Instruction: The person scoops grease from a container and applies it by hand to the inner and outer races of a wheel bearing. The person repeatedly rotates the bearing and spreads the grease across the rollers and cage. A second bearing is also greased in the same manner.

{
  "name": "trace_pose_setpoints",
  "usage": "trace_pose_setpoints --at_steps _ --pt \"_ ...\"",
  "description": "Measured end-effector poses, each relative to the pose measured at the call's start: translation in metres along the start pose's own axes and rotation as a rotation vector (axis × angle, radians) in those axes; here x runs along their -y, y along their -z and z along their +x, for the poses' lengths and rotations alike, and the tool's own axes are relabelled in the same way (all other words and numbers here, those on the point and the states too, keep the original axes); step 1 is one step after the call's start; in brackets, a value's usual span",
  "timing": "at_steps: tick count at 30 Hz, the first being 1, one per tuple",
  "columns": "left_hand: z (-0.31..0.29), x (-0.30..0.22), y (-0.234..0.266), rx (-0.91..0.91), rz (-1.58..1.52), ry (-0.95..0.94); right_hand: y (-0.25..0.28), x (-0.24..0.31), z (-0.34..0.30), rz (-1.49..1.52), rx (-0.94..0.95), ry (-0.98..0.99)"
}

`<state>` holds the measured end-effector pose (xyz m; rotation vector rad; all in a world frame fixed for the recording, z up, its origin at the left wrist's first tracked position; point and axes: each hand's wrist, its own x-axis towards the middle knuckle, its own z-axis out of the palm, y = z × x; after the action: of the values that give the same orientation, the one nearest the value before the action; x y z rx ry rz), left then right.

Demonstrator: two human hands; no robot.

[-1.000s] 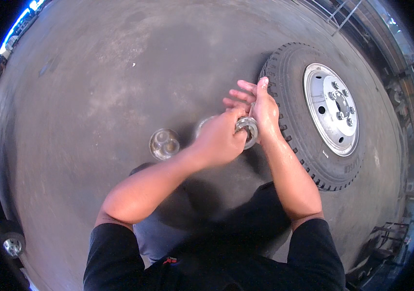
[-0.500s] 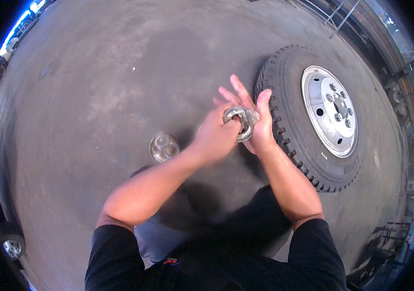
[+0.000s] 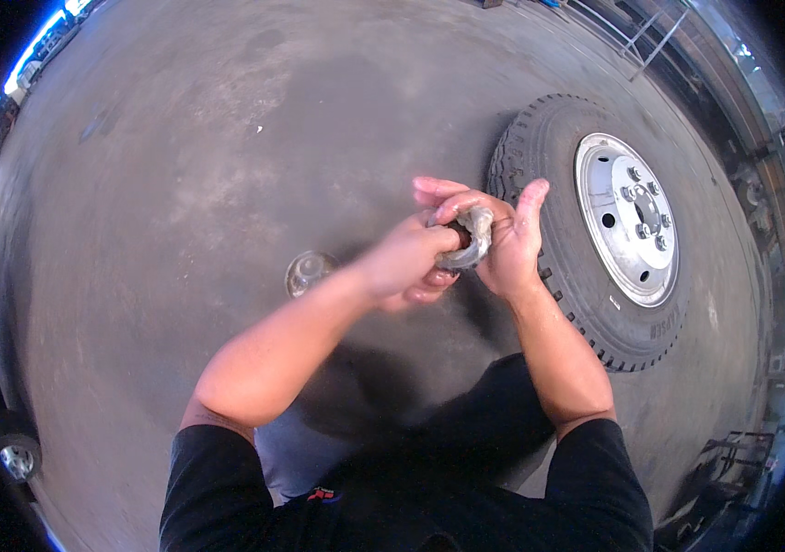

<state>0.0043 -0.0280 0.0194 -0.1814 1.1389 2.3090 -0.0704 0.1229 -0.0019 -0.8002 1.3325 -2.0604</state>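
Note:
My left hand grips a shiny, grease-smeared ring-shaped bearing, its fingers hooked into the hole. Beside it my right hand is open, thumb raised and apart, fingers stretched toward the left behind the ring. Its palm and the base of its fingers lie against the bearing's right side, and pale grease coats the fingers. On the floor left of my left forearm is a small round, shiny dish; I cannot make out what is in it.
A large truck wheel lies on the right, close to my right hand, with a silver rim and several nuts. The grey concrete floor spreads around. Metal racks stand at the far right; a vehicle wheel shows at the left edge.
My right hand has turned, its fingers swinging left and down over the bearing. The thumb has moved outward. My left hand keeps hold of the ring, which has tilted.

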Motion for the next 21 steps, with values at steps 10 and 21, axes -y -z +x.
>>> trace_pose_setpoints --at_steps 10,21 --pt "0.006 -0.008 0.014 -0.352 -0.036 -0.164 0.013 0.008 -0.008 0.484 -0.273 -0.046" --pt "0.018 -0.006 0.038 -0.524 0.077 -0.309 0.039 -0.132 -0.050 -1.470 0.468 -1.073"
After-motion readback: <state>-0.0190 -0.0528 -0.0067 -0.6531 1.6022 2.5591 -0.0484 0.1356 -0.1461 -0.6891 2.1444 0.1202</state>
